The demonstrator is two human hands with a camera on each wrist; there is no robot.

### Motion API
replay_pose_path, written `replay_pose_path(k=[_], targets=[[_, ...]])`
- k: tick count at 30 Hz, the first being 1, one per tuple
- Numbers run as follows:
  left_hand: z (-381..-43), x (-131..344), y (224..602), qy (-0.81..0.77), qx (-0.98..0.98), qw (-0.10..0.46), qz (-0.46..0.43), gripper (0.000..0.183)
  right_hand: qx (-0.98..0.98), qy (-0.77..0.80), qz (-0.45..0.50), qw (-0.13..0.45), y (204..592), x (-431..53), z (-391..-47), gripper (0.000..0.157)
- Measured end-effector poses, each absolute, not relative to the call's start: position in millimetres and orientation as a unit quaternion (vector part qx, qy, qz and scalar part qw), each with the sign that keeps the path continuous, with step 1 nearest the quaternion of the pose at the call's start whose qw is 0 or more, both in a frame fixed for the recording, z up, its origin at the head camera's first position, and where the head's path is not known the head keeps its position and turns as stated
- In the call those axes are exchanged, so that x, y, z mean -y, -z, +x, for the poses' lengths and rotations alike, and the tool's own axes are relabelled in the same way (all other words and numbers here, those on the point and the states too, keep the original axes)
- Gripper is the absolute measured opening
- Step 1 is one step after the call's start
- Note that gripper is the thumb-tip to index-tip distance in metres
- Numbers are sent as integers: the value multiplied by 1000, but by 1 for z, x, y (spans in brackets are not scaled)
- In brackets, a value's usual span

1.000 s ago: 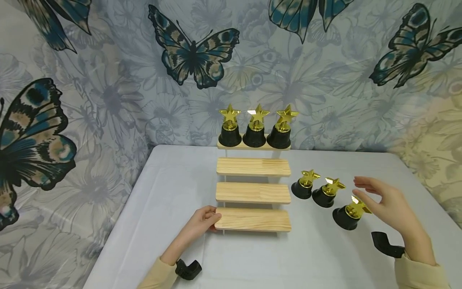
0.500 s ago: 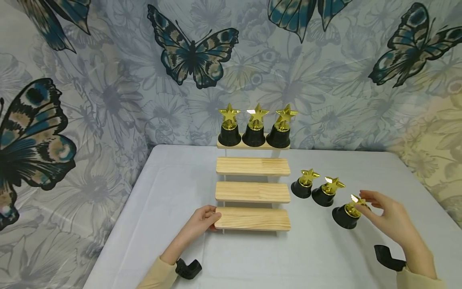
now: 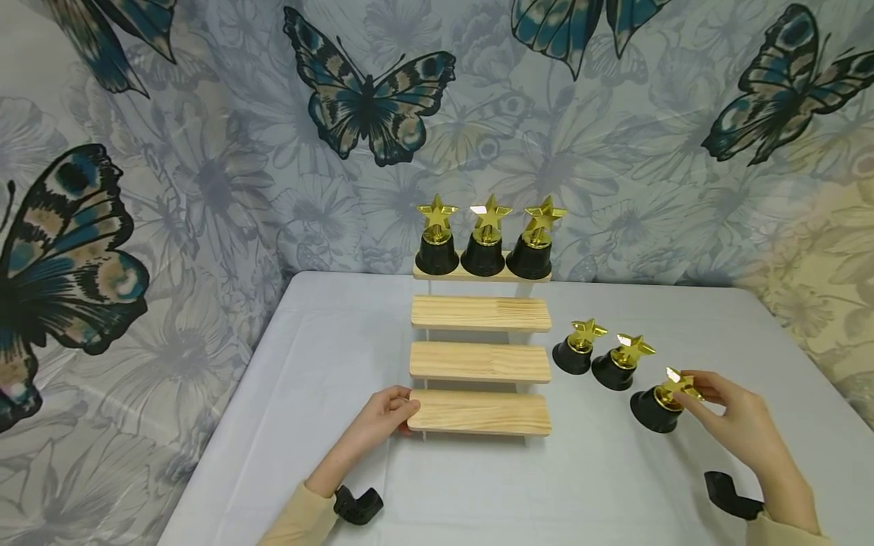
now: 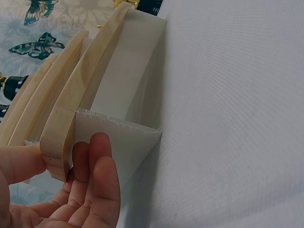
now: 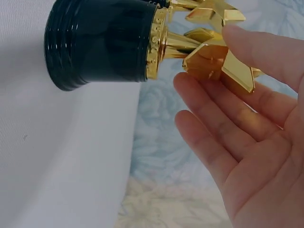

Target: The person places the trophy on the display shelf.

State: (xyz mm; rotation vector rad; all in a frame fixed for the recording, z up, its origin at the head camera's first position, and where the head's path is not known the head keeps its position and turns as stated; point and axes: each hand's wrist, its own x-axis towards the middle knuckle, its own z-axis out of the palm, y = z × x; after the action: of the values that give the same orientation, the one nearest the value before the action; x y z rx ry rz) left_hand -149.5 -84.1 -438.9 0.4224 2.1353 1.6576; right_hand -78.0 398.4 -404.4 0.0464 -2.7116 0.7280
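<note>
My left hand (image 3: pixel 384 412) grips the left end of the lowest board of a stepped wooden shelf (image 3: pixel 479 413). In the left wrist view the thumb lies on one face of the board (image 4: pixel 59 137) and the fingers curl behind the other. On the right, my right hand (image 3: pixel 737 421) pinches the gold star of the nearest trophy (image 3: pixel 655 410). Its black base (image 5: pixel 102 45) stands on the table. Two more star trophies, one in the middle (image 3: pixel 614 371) and one farther left (image 3: pixel 572 356), stand between that trophy and the shelf.
Three star trophies, left (image 3: pixel 437 254), middle (image 3: pixel 483 254) and right (image 3: pixel 530 256), stand in a row on the top board. The lower boards hold none. A white cloth covers the table (image 3: pixel 328 334). Butterfly-patterned fabric (image 3: pixel 225 182) hangs behind and at the left.
My right hand has come down from above the nearest trophy and now has its star between thumb and fingers. The left hand has stayed on the shelf board.
</note>
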Motion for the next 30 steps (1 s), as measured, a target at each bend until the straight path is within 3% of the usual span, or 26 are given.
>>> replay_pose_path(k=[10, 18, 30], targets=[[-158, 86, 462, -609, -751, 207, 148, 47, 946, -261, 24, 191, 408, -397, -80, 29], [-157, 86, 461, -628, -734, 217, 145, 47, 949, -256, 28, 184, 404, -393, -78, 28], [-150, 86, 440, -618, -740, 221, 148, 36, 934, -248, 84, 244, 372, -378, -73, 29]])
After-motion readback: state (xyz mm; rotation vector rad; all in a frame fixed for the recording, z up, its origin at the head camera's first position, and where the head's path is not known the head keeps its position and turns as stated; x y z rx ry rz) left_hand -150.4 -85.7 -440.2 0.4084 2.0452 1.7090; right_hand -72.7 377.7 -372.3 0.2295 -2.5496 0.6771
